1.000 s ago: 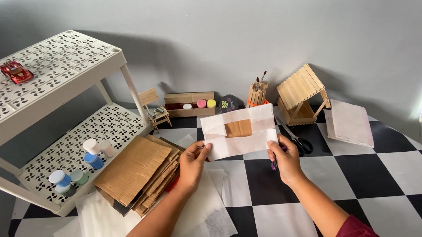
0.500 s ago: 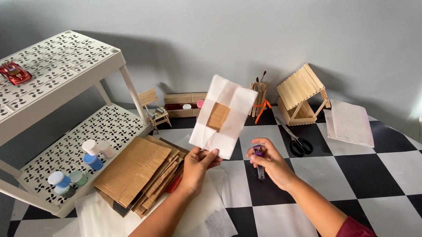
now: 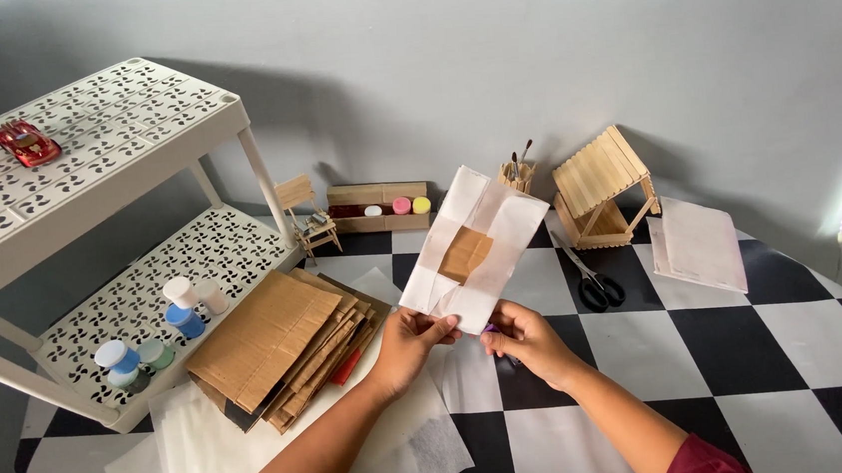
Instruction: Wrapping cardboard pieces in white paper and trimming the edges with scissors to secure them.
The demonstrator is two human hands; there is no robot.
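Paper point(image 3: 475, 249) pinched between left fingers point(image 3: 440, 327)

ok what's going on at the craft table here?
A person holds a white paper sheet up off the checkered table, with a brown cardboard piece showing in its middle. The left hand pinches its lower edge; the right hand grips a small purple object beside it. Stacked cardboard lies left, scissors right.

Left hand point(image 3: 404, 340) and right hand point(image 3: 526, 336) pinching white paper sheet point(image 3: 477, 247), brown cardboard square point(image 3: 464, 254) showing through
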